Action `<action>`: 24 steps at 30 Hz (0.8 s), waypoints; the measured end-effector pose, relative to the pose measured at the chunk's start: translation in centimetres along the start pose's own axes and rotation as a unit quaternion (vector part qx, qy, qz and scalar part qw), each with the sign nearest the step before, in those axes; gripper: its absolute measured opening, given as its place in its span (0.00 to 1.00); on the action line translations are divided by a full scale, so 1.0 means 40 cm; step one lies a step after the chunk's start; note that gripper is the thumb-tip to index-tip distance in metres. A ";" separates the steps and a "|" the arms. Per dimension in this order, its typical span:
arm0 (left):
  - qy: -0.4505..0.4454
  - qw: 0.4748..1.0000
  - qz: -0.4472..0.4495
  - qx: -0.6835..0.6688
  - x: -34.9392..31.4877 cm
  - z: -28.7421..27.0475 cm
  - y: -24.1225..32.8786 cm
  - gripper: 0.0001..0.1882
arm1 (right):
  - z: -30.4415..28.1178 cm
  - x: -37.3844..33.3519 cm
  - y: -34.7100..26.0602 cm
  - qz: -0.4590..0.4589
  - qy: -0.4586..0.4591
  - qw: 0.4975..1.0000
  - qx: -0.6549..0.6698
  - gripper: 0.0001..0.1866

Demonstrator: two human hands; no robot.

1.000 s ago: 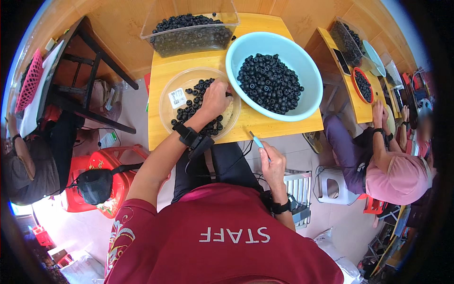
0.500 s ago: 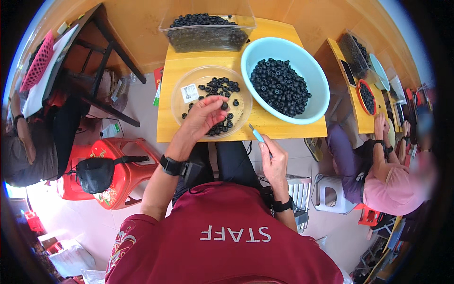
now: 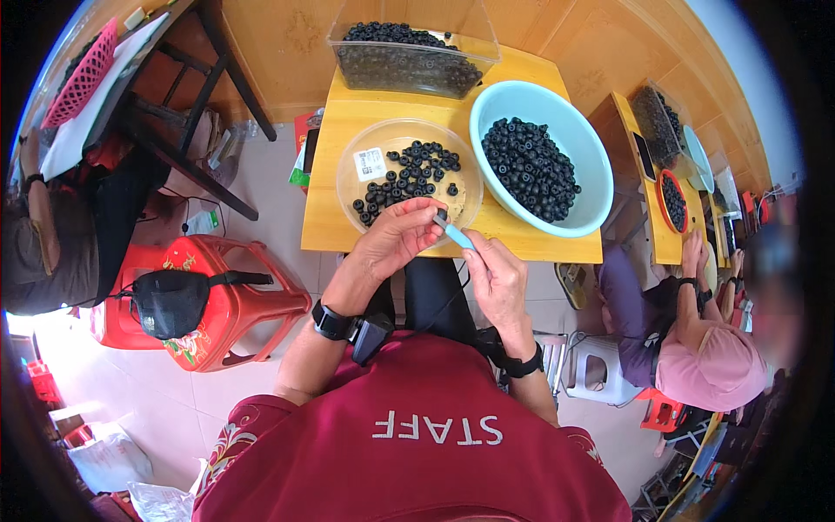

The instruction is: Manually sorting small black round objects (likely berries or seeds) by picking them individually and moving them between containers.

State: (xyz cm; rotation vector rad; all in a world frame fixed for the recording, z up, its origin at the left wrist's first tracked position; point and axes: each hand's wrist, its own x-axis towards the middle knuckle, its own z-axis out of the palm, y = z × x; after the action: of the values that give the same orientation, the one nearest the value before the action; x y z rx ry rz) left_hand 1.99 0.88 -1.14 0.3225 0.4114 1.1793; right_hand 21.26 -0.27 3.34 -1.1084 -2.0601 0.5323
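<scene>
Between the fingertips of my left hand [image 3: 398, 242] is one small round black ring-like part [image 3: 442, 213]. My right hand [image 3: 497, 277] is closed round the light blue handle of a small craft knife [image 3: 457, 236], whose short blade meets the part or lies right at it. Both hands are over the near edge of the yellow table [image 3: 339, 239]. Just beyond them stands a shallow round clear tray [image 3: 350, 157] with a white label and several loose black parts [image 3: 424, 159]. To its right a light blue basin [image 3: 593, 165] holds a heap of the same parts.
A clear rectangular bin [image 3: 409, 74] of black parts stands at the table's back. On my left are a red stool [image 3: 252, 322] with a black bag [image 3: 172, 303] and a dark-legged table [image 3: 200, 96]. Another person in pink [image 3: 709, 365] sits at a table on the right.
My right hand has brought the knife up and left to the part in my left hand. The whole view has shifted slightly, and the loose parts in the tray show more fully.
</scene>
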 end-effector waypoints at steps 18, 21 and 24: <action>-0.006 0.999 -0.007 -0.039 -0.021 0.011 -0.004 0.08 | -0.002 -0.003 -0.002 -0.040 0.012 0.998 -0.038 0.10; 0.010 0.999 -0.005 -0.048 -0.023 0.011 -0.005 0.07 | -0.005 -0.001 -0.005 -0.042 0.015 0.998 -0.035 0.10; 0.010 0.999 -0.007 -0.051 -0.023 0.013 -0.006 0.07 | -0.007 0.000 -0.005 -0.040 0.009 0.998 -0.040 0.10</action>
State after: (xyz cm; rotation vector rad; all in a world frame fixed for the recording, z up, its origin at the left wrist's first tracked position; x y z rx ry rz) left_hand 2.12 -0.07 -0.67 0.2191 0.3695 1.1868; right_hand 21.34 -0.36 3.66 -1.0673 -2.1156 0.4013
